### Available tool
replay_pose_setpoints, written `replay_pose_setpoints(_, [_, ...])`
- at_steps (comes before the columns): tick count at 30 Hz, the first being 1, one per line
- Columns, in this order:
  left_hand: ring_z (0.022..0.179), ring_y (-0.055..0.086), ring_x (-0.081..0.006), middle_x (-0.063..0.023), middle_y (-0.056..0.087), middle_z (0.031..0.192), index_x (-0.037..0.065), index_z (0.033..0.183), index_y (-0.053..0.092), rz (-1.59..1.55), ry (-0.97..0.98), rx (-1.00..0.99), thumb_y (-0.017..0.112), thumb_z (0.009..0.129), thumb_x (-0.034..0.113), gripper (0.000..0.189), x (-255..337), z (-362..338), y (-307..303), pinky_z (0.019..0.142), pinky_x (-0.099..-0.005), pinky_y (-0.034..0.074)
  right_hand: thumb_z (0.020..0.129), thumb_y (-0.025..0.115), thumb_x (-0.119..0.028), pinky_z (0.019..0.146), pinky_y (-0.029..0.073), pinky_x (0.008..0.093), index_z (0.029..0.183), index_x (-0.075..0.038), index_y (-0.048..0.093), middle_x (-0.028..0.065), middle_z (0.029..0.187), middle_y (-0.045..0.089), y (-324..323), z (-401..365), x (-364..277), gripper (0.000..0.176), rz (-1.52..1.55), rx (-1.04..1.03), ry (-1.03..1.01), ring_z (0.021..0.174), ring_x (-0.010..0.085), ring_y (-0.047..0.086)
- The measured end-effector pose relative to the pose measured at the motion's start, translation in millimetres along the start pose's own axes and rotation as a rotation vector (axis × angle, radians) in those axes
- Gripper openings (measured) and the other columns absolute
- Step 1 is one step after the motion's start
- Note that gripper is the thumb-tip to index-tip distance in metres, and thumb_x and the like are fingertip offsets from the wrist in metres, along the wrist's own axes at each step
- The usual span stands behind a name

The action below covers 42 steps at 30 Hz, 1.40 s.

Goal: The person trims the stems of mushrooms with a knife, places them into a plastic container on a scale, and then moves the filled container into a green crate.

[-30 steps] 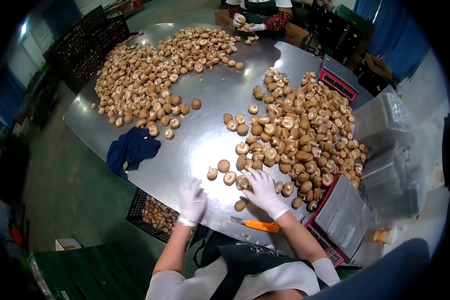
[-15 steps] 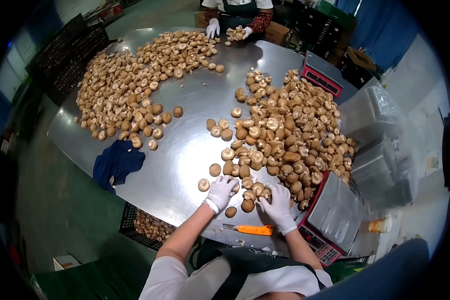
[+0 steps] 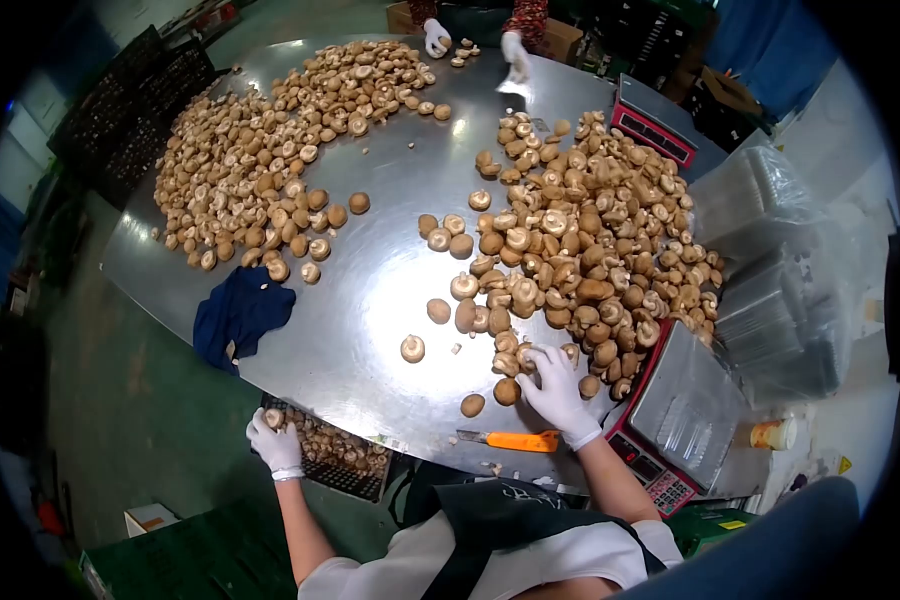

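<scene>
My left hand (image 3: pixel 273 446), in a white glove, is off the table's left front edge, above a black crate (image 3: pixel 383 488) of mushrooms. It holds a brown-capped mushroom (image 3: pixel 274 417) between thumb and fingers. On the metal table (image 3: pixel 360 300), my gloved right hand (image 3: pixel 556 390) curls its fingers round a mushroom (image 3: pixel 525 354) at the near end of the right-hand mushroom pile (image 3: pixel 600 230); the palm partly hides what is under it. Just in front of that hand lies an orange-handled utility knife (image 3: pixel 522 441) with its blade pointing left.
A red scale (image 3: pixel 660 440) with clear plastic trays stands right of my right hand. Bagged trays (image 3: pixel 780 320) line the right wall. Another mushroom pile (image 3: pixel 240 170) covers the far left, near a dark blue cloth (image 3: pixel 242 315). Across the table, a co-worker's gloved hands (image 3: pixel 437 40) handle mushrooms.
My left hand has moved from the table down and left to the crate, carrying a mushroom. My right hand stays by the near mushrooms. The co-worker's hands have moved apart from their mushroom cluster.
</scene>
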<state>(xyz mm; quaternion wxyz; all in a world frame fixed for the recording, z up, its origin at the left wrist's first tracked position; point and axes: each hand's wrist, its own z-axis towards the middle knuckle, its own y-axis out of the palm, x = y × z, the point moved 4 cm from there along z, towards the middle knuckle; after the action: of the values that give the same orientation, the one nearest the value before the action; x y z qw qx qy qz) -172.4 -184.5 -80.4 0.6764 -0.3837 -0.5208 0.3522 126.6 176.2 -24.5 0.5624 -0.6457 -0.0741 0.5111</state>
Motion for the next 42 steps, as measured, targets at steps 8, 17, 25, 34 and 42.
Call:
replay_pose_setpoints(8, [0.114,0.039,-0.0415,-0.0278,0.038,0.125,0.0,0.125,0.041,-0.313,0.542,-0.165,0.071,0.063,0.013,0.071,142.2,-28.7,30.4,0.097,-0.0434,0.035,0.065,0.066,-0.032,0.084,0.038,0.0393,0.117,-0.011,0.048,0.01,0.108,0.051,45.3,34.2,1.5,0.059,-0.373,-0.076,-0.049,0.097,0.0285,0.048])
replay_pose_setpoints(17, [0.096,0.047,-0.0351,-0.0179,0.05,0.102,0.007,0.111,0.054,-0.376,0.734,-0.385,0.064,0.067,0.01,0.045,221.0,-35.2,136.2,0.086,-0.0423,0.041,0.066,0.063,-0.023,0.077,0.045,0.0411,0.113,-0.015,0.051,0.0107,0.099,0.048,36.1,30.1,15.1,0.05,-0.148,-0.111,-0.043,0.09,0.0301,0.051])
replay_pose_setpoints(25, [0.11,0.039,-0.0389,-0.0191,0.047,0.112,0.014,0.127,0.047,-0.28,0.946,-0.594,0.059,0.063,0.001,0.067,303.8,-32.0,128.9,0.1,-0.0423,0.032,0.068,0.065,-0.009,0.078,0.043,0.0292,0.109,-0.006,0.05,0.0094,0.094,0.046,-4.4,13.2,10.5,0.044,0.915,0.201,0.435,0.087,0.0213,0.051])
replay_pose_setpoints(34, [0.096,0.05,-0.0265,-0.0085,0.057,0.1,0.011,0.121,0.051,-0.525,0.811,-0.556,0.075,0.063,0.011,0.063,296.3,-27.9,135.6,0.09,-0.0381,0.041,0.07,0.058,-0.013,0.057,0.049,0.0362,0.108,-0.014,0.056,0.012,0.095,0.047,10.6,-25.1,-20.6,0.038,-0.141,-0.065,0.129,0.07,0.0274,0.058])
replay_pose_setpoints(42, [0.116,0.045,-0.0299,-0.0189,0.045,0.123,0.014,0.119,0.055,-0.654,0.793,-1.427,0.08,0.063,0.016,0.061,250.8,-79.9,52.6,0.099,-0.0356,0.036,0.069,0.058,-0.009,0.054,0.049,0.0354,0.088,-0.006,0.058,0.0156,0.091,0.049,33.5,-10.2,-11.6,0.02,-0.376,-0.237,0.091,0.062,0.0267,0.06])
